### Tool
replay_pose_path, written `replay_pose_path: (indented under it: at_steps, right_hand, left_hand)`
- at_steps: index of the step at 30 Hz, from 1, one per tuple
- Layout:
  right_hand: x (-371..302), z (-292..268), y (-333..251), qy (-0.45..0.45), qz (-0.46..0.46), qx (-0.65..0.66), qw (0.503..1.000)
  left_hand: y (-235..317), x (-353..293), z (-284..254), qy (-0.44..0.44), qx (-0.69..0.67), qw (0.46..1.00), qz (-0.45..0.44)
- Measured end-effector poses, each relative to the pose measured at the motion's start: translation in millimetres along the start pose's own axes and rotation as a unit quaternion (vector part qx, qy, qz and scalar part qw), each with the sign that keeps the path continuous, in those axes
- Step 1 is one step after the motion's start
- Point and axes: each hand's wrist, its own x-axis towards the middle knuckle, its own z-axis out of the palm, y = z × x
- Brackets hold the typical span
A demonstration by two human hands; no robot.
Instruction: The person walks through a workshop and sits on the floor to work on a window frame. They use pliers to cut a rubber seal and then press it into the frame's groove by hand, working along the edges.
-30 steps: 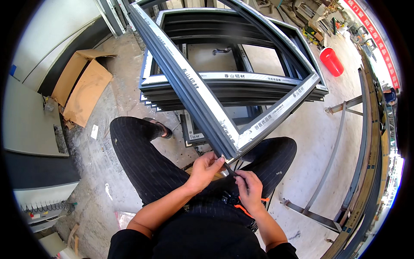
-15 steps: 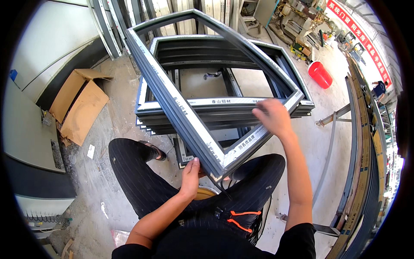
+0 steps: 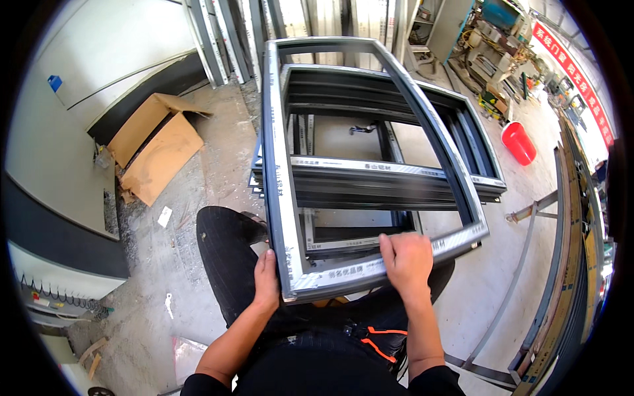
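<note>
A dark grey metal window frame point(image 3: 279, 191), with pale printed protective film along its bars, lies over my lap and reaches across the frames beyond. My left hand point(image 3: 267, 280) holds its left bar near the close corner, thumb up along the side and the other fingers hidden beneath. On the near bar, my right hand point(image 3: 407, 263) is closed over the top, gripping it right of the middle. Seen through the opening is a stack of similar frames point(image 3: 370, 183), resting on a further frame structure below.
An opened cardboard box point(image 3: 162, 162) lies on the floor at left. A red bucket point(image 3: 519, 142) stands at right, near a rack of long profiles point(image 3: 571, 264). More profiles point(image 3: 317, 20) lean at the back. A tool with orange handles point(image 3: 382, 344) is at my waist.
The top window frame has turned clockwise, so its near bar now runs across my lap. My right hand has come from the right corner down onto that bar. My view has shifted slightly left.
</note>
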Motion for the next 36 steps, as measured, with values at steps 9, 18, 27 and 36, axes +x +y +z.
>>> replay_pose_path:
  at_steps: [9, 18, 27, 36]
  right_hand:
    - [-32.1, -17.6, -31.4, -0.032, 0.041, 0.005, 0.999]
    - [24.9, 16.3, 24.0, 0.071, 0.087, -0.066, 0.992]
    - [24.8, 12.8, 43.2, 0.03, 0.08, -0.062, 0.994]
    - [-15.9, -15.4, 15.6, 0.128, 0.007, -0.009, 0.992]
  left_hand:
    - [21.0, -12.1, -16.8, -0.024, 0.067, 0.996, -0.052]
    - [19.9, 81.9, 52.7, -0.076, 0.087, 0.993, 0.014]
    - [16.7, 77.2, 71.0, -0.092, 0.072, 0.993, -0.002]
    - [29.8, -12.4, 22.6, -0.173, -0.049, 0.955, -0.235]
